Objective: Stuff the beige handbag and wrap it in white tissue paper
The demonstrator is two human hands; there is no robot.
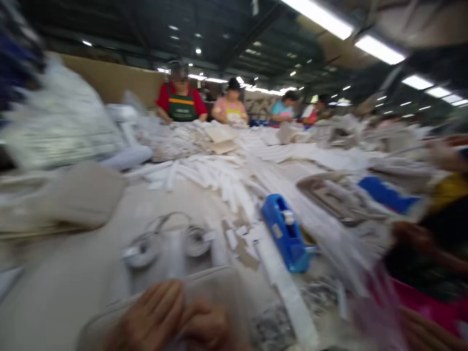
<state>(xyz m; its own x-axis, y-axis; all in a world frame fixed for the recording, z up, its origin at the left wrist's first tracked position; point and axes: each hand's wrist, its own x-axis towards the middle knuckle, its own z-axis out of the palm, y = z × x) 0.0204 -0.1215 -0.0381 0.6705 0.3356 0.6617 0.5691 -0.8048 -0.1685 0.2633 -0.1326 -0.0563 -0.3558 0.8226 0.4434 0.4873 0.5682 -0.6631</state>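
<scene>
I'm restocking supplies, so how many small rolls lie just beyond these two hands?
2: a left roll and a right roll, side by side with a gap between, beyond the pale piece. Others may be hidden.

There are two round whitish rolls point(137, 258), one blue plastic tape dispenser point(285, 236), one blurred blue object point(385, 192), many white strips point(288, 295).

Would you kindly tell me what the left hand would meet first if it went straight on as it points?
Past the beige piece it partly covers, the left hand would probably meet the rightmost pale roll first, though blur leaves depth unclear.
</scene>
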